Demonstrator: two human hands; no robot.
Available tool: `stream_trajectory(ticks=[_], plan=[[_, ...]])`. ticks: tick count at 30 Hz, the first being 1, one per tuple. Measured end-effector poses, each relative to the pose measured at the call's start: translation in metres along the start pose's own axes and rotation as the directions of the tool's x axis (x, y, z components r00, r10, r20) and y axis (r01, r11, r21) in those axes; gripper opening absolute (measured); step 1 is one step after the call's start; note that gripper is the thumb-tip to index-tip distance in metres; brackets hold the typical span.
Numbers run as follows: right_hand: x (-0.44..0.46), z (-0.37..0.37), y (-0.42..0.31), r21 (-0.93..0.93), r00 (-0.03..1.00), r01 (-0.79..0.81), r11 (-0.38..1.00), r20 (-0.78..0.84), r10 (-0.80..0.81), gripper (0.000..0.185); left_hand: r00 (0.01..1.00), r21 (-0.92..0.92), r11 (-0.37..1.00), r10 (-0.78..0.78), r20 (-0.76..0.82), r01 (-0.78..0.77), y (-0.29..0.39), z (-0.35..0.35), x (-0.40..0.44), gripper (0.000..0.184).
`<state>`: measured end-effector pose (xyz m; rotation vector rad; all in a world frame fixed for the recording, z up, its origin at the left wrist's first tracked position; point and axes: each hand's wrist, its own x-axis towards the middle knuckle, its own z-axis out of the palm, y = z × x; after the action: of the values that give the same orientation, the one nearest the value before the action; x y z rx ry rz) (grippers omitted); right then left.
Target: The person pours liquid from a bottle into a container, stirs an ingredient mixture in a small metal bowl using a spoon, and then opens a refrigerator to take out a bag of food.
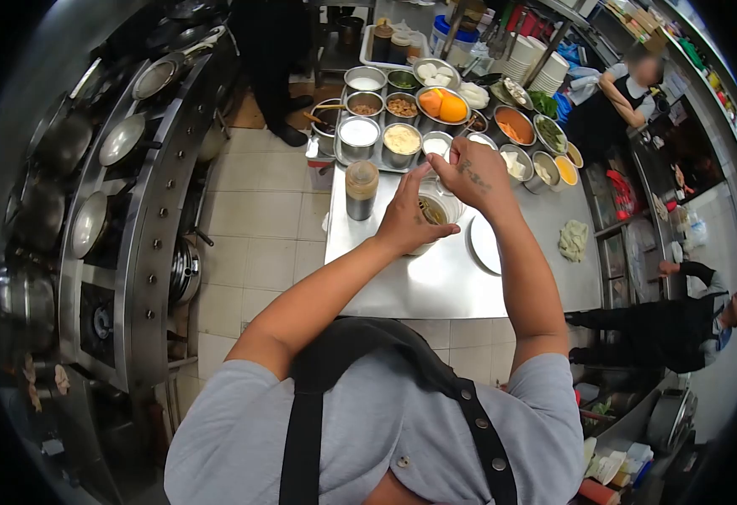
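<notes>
My left hand [410,217] curves round the near side of a round container [446,207] with dark, greenish-brown contents, its thumb along the rim. Just above that rim, my right hand [474,175] has its fingertips pinched together; whatever they hold, if anything, is hidden. To the left of my left hand stands a squeeze bottle [361,190] of dark liquid. A white plate [485,244] lies flat on the steel table [419,295], partly covered by my right forearm.
Bowls and tins fill the back of the table, among them white powder [358,133], orange fruit [444,105] and shredded carrot [515,126]. A crumpled cloth [573,241] lies at right. Stoves with pans [90,223] line the left. Other people [663,332] stand at right.
</notes>
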<state>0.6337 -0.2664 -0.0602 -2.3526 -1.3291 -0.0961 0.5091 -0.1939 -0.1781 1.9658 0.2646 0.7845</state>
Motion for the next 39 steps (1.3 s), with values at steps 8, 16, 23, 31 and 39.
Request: stream_trajectory(ticks=[8,16,23,31,39], plan=[[-0.009,0.002,-0.010,-0.038,0.957,0.144,0.989,-0.250,-0.149,0.029,0.997,0.035,0.997,0.064,-0.046,-0.062,-0.008,0.007,0.001,0.116],[-0.077,0.022,-0.056,-0.046,0.725,0.282,0.958,-0.643,-0.245,0.030,0.973,-0.137,0.964,0.230,-0.003,-0.228,-0.027,-0.045,-0.042,0.091],[-0.102,0.135,-0.078,0.241,0.939,0.020,0.970,-0.337,0.065,0.023,0.967,0.153,0.987,-0.007,-0.253,0.047,-0.129,-0.087,-0.052,0.091],[-0.114,0.094,-0.062,0.323,0.691,-0.286,0.902,-0.583,0.428,0.039,0.991,0.020,0.993,-0.119,-0.056,0.120,-0.143,-0.081,-0.012,0.097],[-0.045,0.051,-0.046,0.116,0.764,-0.330,0.937,-0.550,0.337,0.040,0.981,-0.204,0.961,-0.178,0.076,0.190,-0.148,-0.075,-0.013,0.080]])
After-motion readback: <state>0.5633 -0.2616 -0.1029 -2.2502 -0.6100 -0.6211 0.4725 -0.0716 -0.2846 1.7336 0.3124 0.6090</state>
